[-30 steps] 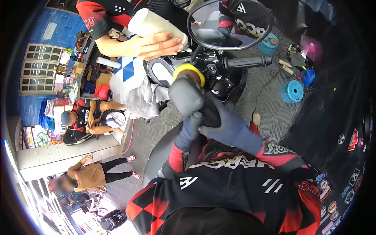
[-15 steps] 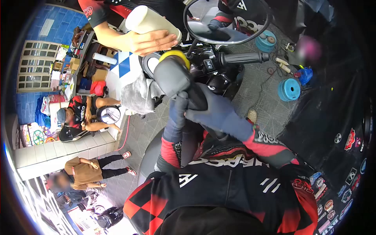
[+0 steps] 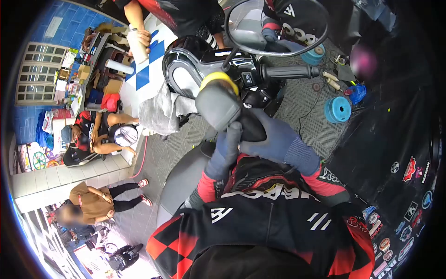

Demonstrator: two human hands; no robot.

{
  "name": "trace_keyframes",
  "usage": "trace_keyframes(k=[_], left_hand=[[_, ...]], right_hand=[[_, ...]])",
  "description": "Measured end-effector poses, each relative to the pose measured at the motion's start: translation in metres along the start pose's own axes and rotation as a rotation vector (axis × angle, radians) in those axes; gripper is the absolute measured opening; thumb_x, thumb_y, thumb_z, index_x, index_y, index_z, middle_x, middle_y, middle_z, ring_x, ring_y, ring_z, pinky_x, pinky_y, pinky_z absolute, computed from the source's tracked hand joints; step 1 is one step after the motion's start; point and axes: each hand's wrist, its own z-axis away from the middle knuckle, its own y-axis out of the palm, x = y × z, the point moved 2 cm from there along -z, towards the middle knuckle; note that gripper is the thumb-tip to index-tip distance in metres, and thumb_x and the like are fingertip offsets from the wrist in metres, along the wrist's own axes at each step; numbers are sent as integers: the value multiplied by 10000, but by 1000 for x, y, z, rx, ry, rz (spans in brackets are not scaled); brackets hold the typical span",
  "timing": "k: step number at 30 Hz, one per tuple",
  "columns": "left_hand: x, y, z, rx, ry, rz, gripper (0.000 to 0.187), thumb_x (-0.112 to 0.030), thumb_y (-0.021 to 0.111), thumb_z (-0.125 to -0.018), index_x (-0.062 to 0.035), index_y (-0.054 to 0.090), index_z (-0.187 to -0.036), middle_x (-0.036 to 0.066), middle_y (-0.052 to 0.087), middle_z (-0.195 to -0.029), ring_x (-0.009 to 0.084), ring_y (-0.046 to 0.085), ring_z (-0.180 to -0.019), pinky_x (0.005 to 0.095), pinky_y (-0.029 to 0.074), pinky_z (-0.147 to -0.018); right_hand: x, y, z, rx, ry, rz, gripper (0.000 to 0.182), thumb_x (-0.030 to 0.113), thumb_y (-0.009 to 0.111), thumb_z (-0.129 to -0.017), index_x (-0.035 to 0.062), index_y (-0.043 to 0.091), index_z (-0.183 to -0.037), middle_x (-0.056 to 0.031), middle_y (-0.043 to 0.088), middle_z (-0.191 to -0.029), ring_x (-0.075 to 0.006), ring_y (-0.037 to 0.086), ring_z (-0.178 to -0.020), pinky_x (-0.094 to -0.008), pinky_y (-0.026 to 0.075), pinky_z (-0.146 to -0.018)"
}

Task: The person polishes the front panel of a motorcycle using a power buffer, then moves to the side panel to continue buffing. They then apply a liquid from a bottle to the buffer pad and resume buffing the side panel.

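Note:
Both my hands wear dark blue-grey gloves and grip a dark polisher with a yellow pad. My left hand is closed at the near side of the tool's head. My right hand wraps round its black handle. The pad is beside the glossy black front of a motorcycle, near its handlebar grip; whether it touches is hidden. A grey towel hangs to the left of the tool.
A round mirror rises beyond the handlebar. Another person's hand holds a pale bottle at upper left. Two people are farther left. Blue round weights and a cable lie on the floor at right.
The polisher and both my hands have shifted slightly right and down. The other person's hand and pale bottle have moved away to the upper left, uncovering more of the motorcycle's front.

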Motion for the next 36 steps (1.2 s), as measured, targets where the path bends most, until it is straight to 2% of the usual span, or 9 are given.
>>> trace_keyframes(k=[2,10,14,16,19,26,28,31,36], left_hand=[[-20,-10,-17,302,126,-341,633,-431,578,-940,1,417,-1375,132,554,-1257,209,563,-1133,351,487,-944],[-36,-5,-17,268,137,-438,525,-407,550,-954,-15,492,-1298,83,630,-1053,145,620,-917,281,509,-753],[-57,9,-14,276,128,-411,526,-415,565,-944,-13,510,-1279,74,619,-1083,133,602,-952,285,501,-790],[-44,4,-12,196,125,-410,530,-410,570,-943,-13,506,-1287,77,613,-1109,140,602,-981,293,500,-816],[-51,12,-8,274,103,-347,546,-409,568,-944,-21,480,-1318,81,609,-1125,149,599,-993,298,503,-831],[-48,14,-8,191,149,-410,533,-407,582,-935,-7,514,-1281,86,614,-1121,164,610,-987,310,513,-814],[-55,1,-14,286,9,-421,500,-385,573,-949,-1,528,-1266,87,603,-1139,148,592,-1016,311,501,-844],[-43,4,-10,155,453,-552,393,-294,521,-991,9,547,-1241,64,628,-1061,142,603,-951,297,506,-810],[-49,-20,-18,319,248,-784,436,-345,532,-989,-12,529,-1270,62,592,-1130,132,570,-999,294,485,-860]], right_hand=[[12,9,-6,-106,81,11,953,553,722,-682,30,373,-1398,-263,643,-1104,-383,639,-1043,-426,495,-890],[12,12,-15,-71,89,-64,892,553,744,-681,56,434,-1355,-215,640,-1124,-331,642,-1036,-409,493,-896],[7,15,-35,-155,-143,-234,881,536,752,-683,59,436,-1354,-219,631,-1140,-345,630,-1061,-413,489,-909],[10,0,-27,90,19,-118,885,515,757,-684,47,424,-1358,-229,621,-1151,-366,621,-1072,-417,482,-926],[16,19,-19,-152,17,-124,885,512,759,-681,41,427,-1352,-234,618,-1155,-372,619,-1069,-420,479,-930],[10,9,-24,67,47,-105,871,522,753,-684,30,442,-1332,-243,620,-1149,-358,629,-1055,-415,486,-918],[8,30,-30,-162,-77,-239,835,482,750,-721,64,428,-1368,-170,630,-1166,-279,629,-1074,-378,484,-918],[0,11,-36,64,-81,-200,851,519,751,-689,21,457,-1313,-227,628,-1136,-336,637,-1040,-399,490,-913],[2,27,-26,-57,-76,-276,855,514,751,-690,19,451,-1320,-228,623,-1146,-337,625,-1075,-400,488,-920]])
